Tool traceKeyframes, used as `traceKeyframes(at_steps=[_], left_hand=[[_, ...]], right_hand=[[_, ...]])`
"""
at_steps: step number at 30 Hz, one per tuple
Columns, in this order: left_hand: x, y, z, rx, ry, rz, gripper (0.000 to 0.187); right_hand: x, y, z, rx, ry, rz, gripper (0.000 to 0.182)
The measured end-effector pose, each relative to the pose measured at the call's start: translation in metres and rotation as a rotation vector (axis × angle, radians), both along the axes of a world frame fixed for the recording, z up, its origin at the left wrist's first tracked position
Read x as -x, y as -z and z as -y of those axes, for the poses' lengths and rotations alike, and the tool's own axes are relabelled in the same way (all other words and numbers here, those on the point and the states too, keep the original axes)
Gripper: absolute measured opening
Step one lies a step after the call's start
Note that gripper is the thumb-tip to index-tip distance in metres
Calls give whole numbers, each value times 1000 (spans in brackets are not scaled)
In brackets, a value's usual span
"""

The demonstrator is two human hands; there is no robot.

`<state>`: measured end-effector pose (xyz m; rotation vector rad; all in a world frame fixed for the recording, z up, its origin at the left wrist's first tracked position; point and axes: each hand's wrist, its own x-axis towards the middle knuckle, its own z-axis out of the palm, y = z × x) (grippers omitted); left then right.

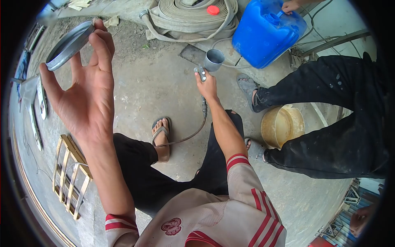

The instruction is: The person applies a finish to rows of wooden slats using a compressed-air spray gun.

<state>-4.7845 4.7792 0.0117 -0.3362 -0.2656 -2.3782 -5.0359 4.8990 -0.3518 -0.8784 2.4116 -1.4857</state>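
Fingers of the left hand (87,101) pinch the metal lid (68,53) by its rim, raised. Right hand (207,86) grips the spray gun (201,74), cup (213,64) mouth up, near the blue jerrycan (263,37). Can't tell if the trigger's pressed. I'd keep the cup level, finger off the trigger, and hose (192,134) slack, clear of the foot (161,131).

No readable text, brand or number. Shirt (201,206): red emblem (171,226) on the chest, left of the collar (202,238), rounded lobed outline, fine marks inside and along one edge, too small and blurred to read; can't tell if letters. Red stripes (267,216) on the shirt's right shoulder, plain, no characters. Ahead of the shirt, blue jerrycan (263,37): no legible label or number.
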Motion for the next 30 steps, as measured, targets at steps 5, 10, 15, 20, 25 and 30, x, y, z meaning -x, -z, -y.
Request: traceKeyframes(at_steps=[5, 10, 15, 20, 25, 30], left_hand=[[-9, -2, 4, 9, -33, 12, 90], [-9, -5, -1, 29, -32, 48, 90], [-12, 1, -1, 64, 4, 41, 89], [-11, 1, -7, 64, -10, 40, 87], [-11, 3, -11, 80, -21, 56, 84], [-5, 3, -13, 89, -22, 65, 83]], right_hand=[[0, 4, 0, -16, 23, -62, 29], [0, 5, 1, 2, 10, -72, 30], [-2, 1, -1, 9, -23, -56, 30], [-1, 0, -3, -2, -5, -50, 33], [-3, 3, -2, -26, 13, -83, 32], [0, 8, 1, 7, 12, -98, 30]])
